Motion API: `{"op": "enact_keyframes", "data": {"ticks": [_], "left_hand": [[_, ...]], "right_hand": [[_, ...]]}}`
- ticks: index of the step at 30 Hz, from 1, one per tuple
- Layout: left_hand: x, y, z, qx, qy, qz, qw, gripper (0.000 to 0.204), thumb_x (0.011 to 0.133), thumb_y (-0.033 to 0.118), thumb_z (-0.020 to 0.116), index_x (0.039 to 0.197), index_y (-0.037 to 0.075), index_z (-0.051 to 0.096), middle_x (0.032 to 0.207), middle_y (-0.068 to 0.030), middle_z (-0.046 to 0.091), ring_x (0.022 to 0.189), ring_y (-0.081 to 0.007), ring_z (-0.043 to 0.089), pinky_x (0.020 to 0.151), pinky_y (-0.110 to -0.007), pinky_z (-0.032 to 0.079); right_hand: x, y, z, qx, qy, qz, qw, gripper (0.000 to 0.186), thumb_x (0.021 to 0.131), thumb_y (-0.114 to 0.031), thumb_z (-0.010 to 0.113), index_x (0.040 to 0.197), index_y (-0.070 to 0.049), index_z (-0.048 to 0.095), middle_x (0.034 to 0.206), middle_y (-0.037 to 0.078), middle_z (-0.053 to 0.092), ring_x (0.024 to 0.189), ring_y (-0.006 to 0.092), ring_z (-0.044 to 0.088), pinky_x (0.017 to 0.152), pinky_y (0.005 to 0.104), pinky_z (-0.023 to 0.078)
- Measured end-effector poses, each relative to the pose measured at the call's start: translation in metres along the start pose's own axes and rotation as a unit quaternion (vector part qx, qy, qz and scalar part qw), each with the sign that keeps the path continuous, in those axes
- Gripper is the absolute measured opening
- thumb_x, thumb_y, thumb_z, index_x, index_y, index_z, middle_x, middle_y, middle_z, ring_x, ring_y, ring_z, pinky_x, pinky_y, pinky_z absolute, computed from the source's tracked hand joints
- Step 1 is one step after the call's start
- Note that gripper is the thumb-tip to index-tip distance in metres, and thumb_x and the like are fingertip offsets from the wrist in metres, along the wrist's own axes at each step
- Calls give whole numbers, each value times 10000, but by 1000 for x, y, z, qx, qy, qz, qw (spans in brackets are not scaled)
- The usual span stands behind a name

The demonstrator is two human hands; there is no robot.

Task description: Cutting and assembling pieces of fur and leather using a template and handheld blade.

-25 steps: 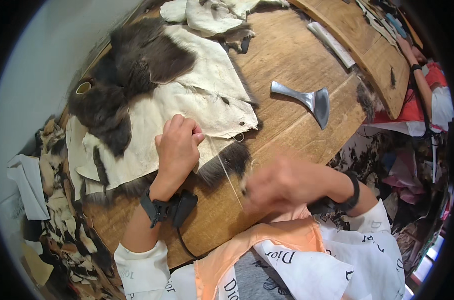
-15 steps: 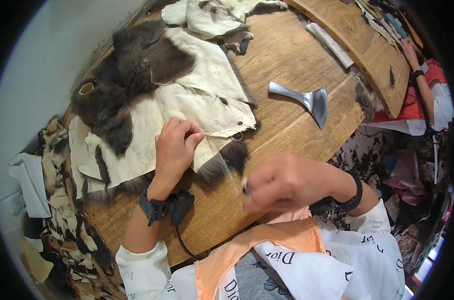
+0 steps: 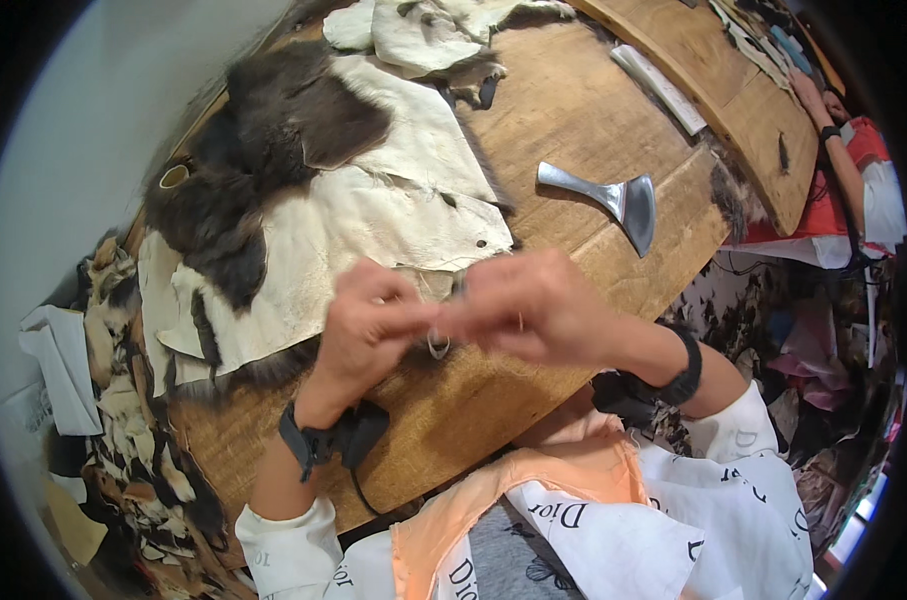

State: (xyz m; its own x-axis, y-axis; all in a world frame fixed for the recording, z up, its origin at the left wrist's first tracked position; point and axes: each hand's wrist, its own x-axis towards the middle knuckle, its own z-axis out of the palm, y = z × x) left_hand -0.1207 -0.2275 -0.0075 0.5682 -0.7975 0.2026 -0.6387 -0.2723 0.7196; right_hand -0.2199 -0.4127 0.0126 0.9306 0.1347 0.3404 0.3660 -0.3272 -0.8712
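A large pelt (image 3: 373,215) lies hide side up on the round wooden table (image 3: 573,110), cream with dark brown fur at its upper left. My left hand (image 3: 368,325) and my right hand (image 3: 533,305) meet fingertip to fingertip over the pelt's near edge. The left fingers pinch that edge. The right fingers are closed on a thin thread, and a small loop of thread (image 3: 438,346) hangs between the two hands. A needle cannot be made out. Both wrists wear black straps.
A metal axe-shaped tool (image 3: 613,195) lies on the table right of the pelt. A flat white bar (image 3: 658,88) and more hide pieces (image 3: 423,30) lie farther back. Fur scraps (image 3: 123,400) are piled at the left. Another person's arm (image 3: 833,140) rests on a second table.
My right hand, which had drawn the thread out to the right, has come back left and now meets my left hand over the pelt's edge. The thread has gone slack into a loop.
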Motion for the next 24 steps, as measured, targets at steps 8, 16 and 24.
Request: {"op": "enact_keyframes", "data": {"ticks": [8,16,24], "left_hand": [[11,-5,15,35,77,-112,990,165,704,88,699,869,78,701,706,-51,568,688,-191,515,621,-295,429],[18,-15,18,83,4,-57,995,77,795,63,592,813,-12,589,721,-98,528,671,-223,524,602,-305,419],[24,-18,14,96,-51,-61,992,113,840,104,531,813,-5,534,734,-147,509,674,-304,511,620,-345,414]], "right_hand": [[-15,36,20,-115,-46,59,991,121,675,-1,639,777,-65,643,669,74,578,602,235,583,543,325,458],[-25,40,15,-166,-24,48,985,111,684,-19,635,790,-54,631,666,73,545,617,251,573,541,348,460],[-33,27,10,-211,-92,65,971,74,696,-102,586,683,-29,587,695,114,538,637,296,576,579,384,473]]}}
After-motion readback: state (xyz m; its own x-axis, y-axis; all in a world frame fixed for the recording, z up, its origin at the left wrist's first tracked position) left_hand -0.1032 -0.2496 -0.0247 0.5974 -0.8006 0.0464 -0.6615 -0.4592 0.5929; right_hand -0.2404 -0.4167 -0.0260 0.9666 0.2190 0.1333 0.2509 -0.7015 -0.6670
